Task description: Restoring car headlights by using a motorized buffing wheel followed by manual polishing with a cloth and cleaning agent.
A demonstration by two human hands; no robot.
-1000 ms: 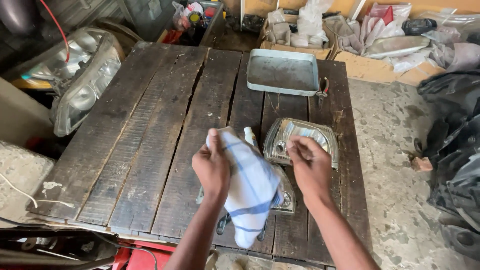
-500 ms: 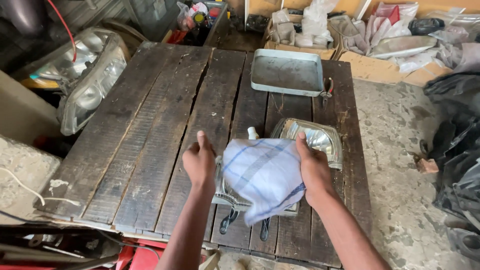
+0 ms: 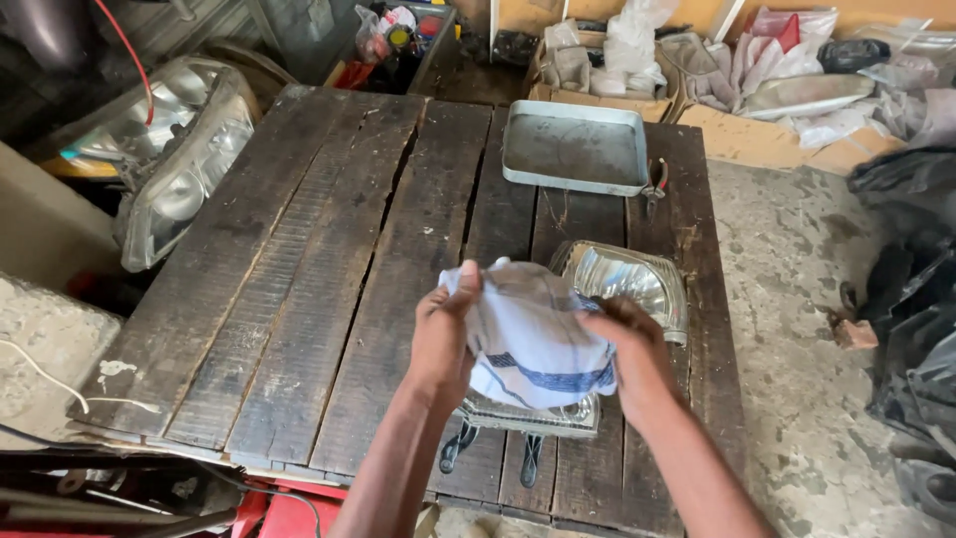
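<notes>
both hands pinch a white cloth (image 3: 533,339) with blue stripes; left hand (image 3: 443,334) at 9 o'clock, right hand (image 3: 637,359) at 3 | cloth bunched over chrome reflector (image 3: 627,284), which lies at 1 o'clock, nearer right hand

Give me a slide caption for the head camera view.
Both hands, left hand and right hand, bunch a white blue-striped cloth over a headlight reflector.

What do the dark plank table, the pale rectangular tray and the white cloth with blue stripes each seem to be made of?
Dark plank table: weathered wood, matt, with visible grain and gaps between boards.
Pale rectangular tray: probably metal, dull grey, with thin raised rims and scuffs.
White cloth with blue stripes: soft woven fabric, creasing between the left hand and right hand.
</notes>
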